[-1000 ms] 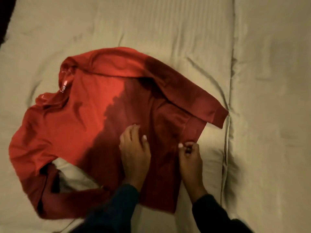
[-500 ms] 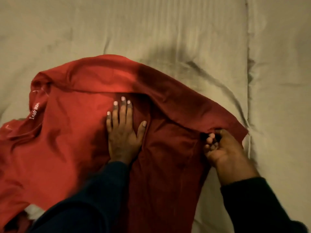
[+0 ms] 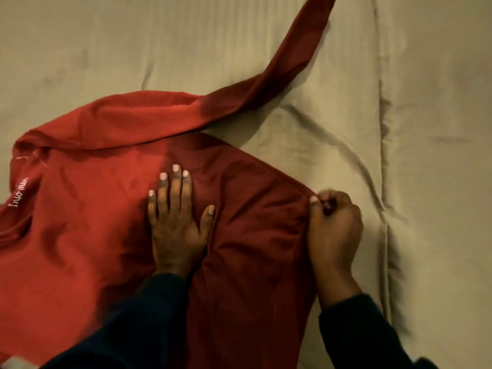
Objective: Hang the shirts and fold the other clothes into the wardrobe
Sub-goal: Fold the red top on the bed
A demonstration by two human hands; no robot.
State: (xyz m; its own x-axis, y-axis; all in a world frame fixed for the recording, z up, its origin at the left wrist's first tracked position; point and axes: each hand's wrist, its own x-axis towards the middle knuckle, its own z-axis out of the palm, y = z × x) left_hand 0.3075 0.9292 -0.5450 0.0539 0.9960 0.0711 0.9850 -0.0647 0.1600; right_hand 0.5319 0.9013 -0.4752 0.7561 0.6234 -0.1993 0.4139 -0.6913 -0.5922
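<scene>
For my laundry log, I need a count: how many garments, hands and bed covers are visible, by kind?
Red garment: 1
hands: 2, the left hand pressed flat on it, the right hand pinching its edge
Beige bed cover: 1
Total: 4

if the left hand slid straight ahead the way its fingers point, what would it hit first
Probably the sleeve of the red shirt, folded across just beyond the left hand; only flat shirt fabric lies between them.

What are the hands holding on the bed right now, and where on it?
The right hand pinches the red garment at its right corner edge. The left hand only presses flat on its middle, gripping nothing.
</scene>
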